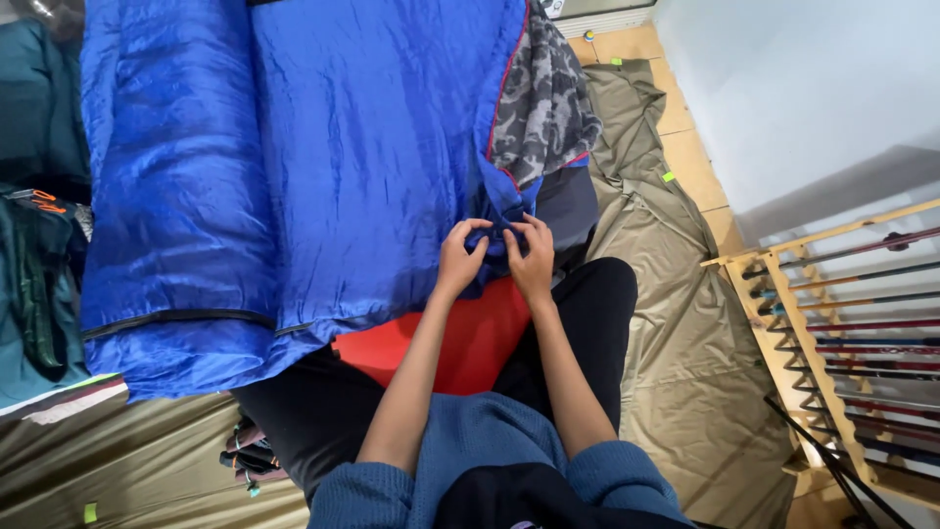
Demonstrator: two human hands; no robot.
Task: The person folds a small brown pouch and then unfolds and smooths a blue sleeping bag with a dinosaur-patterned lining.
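A blue sleeping bag (294, 167) is spread flat on the floor in front of a kneeling person, over an olive groundsheet (676, 323). Its corner nearest the knees is gathered up, and both hands are brought close together there: the left hand (460, 257) and the right hand (532, 257) are each pinched on a fold of the blue fabric at the red-piped edge, with the fingertips nearly touching. What exactly lies between the fingers is hidden by the bunched cloth; a zip slider or its end is likely, but it cannot be made out. A grey patterned lining (543, 98) is shown where the bag is opened along that edge, and a red patch (450, 343) is seen below the hands, against the black trousers.

The step in hand is judged to be work on the corner of the bag, probably at the foot of the zip. For the next move, the fabric would need to be kept taut by one hand while a small, fine pull is made by the other, with the thin cloth kept out of the teeth. A wooden rack of poles (842, 323) is placed well to the right.
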